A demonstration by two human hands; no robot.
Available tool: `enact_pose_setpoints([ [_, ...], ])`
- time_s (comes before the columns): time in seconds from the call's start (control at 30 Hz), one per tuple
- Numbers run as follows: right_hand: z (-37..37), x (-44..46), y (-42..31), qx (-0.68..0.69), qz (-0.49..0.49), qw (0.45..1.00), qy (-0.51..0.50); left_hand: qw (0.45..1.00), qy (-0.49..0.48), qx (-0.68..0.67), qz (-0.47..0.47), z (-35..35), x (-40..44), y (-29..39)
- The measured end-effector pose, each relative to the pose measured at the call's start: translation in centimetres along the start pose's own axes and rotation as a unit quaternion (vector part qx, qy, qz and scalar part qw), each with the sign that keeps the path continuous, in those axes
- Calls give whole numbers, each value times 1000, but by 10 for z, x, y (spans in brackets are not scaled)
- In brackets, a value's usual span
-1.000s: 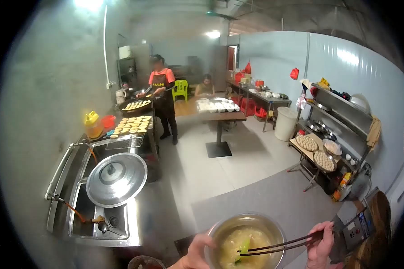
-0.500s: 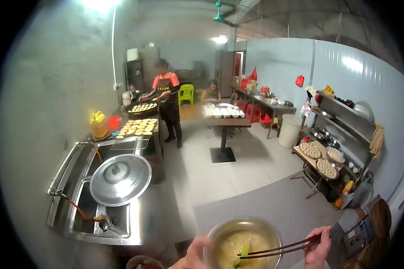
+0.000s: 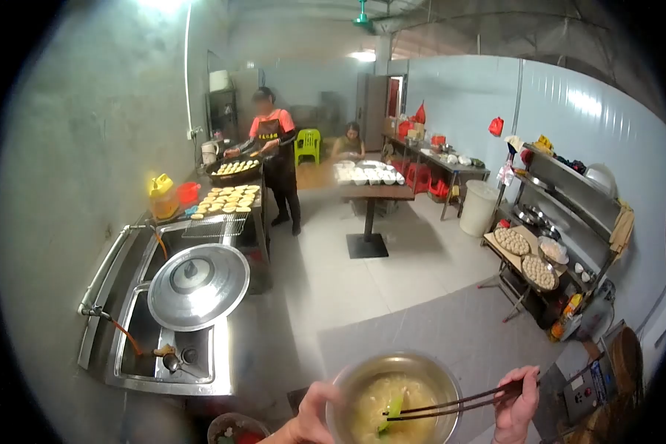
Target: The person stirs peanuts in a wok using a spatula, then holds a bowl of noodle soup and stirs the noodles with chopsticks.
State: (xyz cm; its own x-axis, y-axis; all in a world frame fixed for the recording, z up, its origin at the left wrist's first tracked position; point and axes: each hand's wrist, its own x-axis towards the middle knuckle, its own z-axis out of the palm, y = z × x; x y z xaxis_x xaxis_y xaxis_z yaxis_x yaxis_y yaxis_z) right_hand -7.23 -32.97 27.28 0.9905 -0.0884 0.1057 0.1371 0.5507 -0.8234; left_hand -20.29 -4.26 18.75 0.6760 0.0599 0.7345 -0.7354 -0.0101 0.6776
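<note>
My left hand (image 3: 312, 416) grips the left rim of a metal bowl (image 3: 445, 377) at the bottom centre. The bowl holds a pale yellowish soup (image 3: 414, 399), noodle-like in look. In my right hand (image 3: 519, 405), on the right of the bowl, is a pair of dark chopsticks (image 3: 459, 406). Their tips reach into the soup and touch a green leafy piece (image 3: 394, 409).
A large metal lid (image 3: 199, 287) covers part of the sink (image 3: 221, 355) at left. Beyond stand a person in an apron (image 3: 270, 140) at a pan (image 3: 234, 169) and a seated person (image 3: 349, 142) behind a table (image 3: 370, 193). A shelf rack (image 3: 570, 206) is right.
The view has shifted slightly. The bowl, my left hand and the chopsticks have moved a little to the left in view, and the chopstick tips stay at the green piece.
</note>
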Motion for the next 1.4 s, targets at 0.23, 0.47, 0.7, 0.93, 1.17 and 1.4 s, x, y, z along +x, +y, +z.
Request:
enact_pose_setpoints([
  [0.23, 5, 3, 4, 9, 8, 999, -30, 999, 9, -9, 39, 3, 9, 9],
  [0.47, 3, 10, 6, 16, 7, 999, -38, 999, 21, -22, 22, -2, -1, -2],
  [0.7, 10, 6, 3, -14, 14, 998, -52, 995, 60, -76, -5, 3, 15, 10],
  [0.93, 15, 8, 9, 6, 10, 999, -37, 999, 45, -16, 8, -4, 4, 5],
  [1.17, 23, 9, 11, -9, 20, 998, -51, 998, 19, 52, 4, -14, -1, 7],
  [1.4, 5, 24, 17, -20, 58, 998, -30, 999, 49, 9, 18, -13, -3, -4],
])
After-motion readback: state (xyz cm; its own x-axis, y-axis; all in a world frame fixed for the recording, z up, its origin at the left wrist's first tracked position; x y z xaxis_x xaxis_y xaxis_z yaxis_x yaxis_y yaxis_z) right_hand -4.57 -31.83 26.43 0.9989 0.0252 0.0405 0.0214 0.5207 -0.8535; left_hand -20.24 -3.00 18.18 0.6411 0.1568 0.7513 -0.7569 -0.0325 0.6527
